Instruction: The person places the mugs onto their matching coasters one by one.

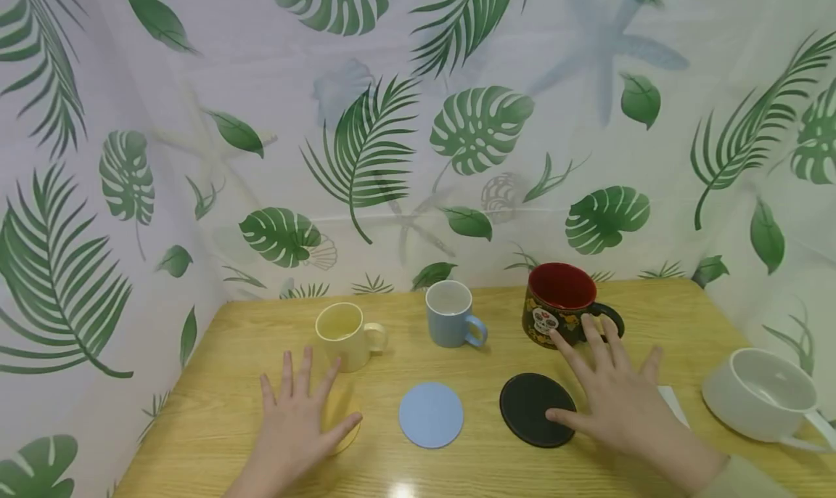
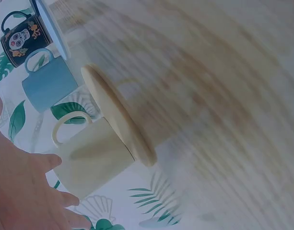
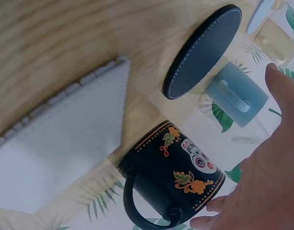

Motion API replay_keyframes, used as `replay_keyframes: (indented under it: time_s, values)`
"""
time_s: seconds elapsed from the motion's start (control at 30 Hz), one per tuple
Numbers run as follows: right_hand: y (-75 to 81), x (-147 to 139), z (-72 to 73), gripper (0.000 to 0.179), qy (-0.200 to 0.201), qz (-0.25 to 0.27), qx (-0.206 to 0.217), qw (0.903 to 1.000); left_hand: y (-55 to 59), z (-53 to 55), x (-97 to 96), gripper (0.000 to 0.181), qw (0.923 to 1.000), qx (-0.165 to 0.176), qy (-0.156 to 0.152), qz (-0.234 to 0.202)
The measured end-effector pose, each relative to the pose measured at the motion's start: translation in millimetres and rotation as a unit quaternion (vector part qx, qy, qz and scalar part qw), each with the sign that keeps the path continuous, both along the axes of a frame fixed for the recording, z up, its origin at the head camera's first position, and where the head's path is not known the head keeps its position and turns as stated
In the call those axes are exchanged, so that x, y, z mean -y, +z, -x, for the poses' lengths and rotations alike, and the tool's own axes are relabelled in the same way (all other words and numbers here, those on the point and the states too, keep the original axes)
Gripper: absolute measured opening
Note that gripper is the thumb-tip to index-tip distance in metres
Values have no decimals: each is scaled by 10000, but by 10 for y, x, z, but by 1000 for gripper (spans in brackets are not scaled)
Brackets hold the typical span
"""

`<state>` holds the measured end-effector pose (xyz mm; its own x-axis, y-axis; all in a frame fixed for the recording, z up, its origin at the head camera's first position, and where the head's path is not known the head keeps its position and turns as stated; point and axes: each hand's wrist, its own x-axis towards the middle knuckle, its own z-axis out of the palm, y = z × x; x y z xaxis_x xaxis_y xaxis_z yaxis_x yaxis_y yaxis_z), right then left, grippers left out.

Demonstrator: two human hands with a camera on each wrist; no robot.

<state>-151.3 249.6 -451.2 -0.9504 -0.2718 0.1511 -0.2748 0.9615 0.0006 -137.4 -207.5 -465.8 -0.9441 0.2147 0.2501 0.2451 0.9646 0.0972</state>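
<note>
My left hand (image 1: 294, 418) hovers with fingers spread over a round yellow coaster (image 1: 351, 438), which it partly hides. Just beyond its fingertips stands a pale yellow mug (image 1: 345, 342). My right hand (image 1: 617, 403), fingers also spread, is above the table; its thumb overlaps the edge of a round black coaster (image 1: 530, 407) in the head view. Past those fingers is a black mug (image 1: 551, 313) with a skull and flower pattern and a red inside. Neither hand holds anything. A light blue mug (image 1: 449, 315) and a round blue coaster (image 1: 431, 414) are between the hands.
A large white mug (image 1: 751, 396) stands at the right side of the wooden table (image 1: 261, 324). A white angular coaster (image 3: 75, 148) with a notched edge lies partly behind my right hand. A leaf-patterned cloth (image 1: 392, 157) hangs behind and at the sides.
</note>
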Motion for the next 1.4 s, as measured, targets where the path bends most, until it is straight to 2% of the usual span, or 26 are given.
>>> replay_keyframes:
  time_s: [0.37, 0.6, 0.87, 1.4]
  values:
    - [183, 154, 131, 113, 113, 2, -50, 9999, 56, 28, 118, 85, 9999, 39, 121, -50]
    - [248, 269, 183, 113, 405, 117, -169, 9990, 78, 4, 179, 85, 9993, 200, 249, -178]
    - [271, 397, 258, 109, 574, -117, -431, 9974, 123, -21, 249, 85, 9983, 365, 389, -243]
    - [281, 635, 311, 108, 923, 237, -482, 9943, 73, -95, 369, 83, 9976, 421, 473, -275]
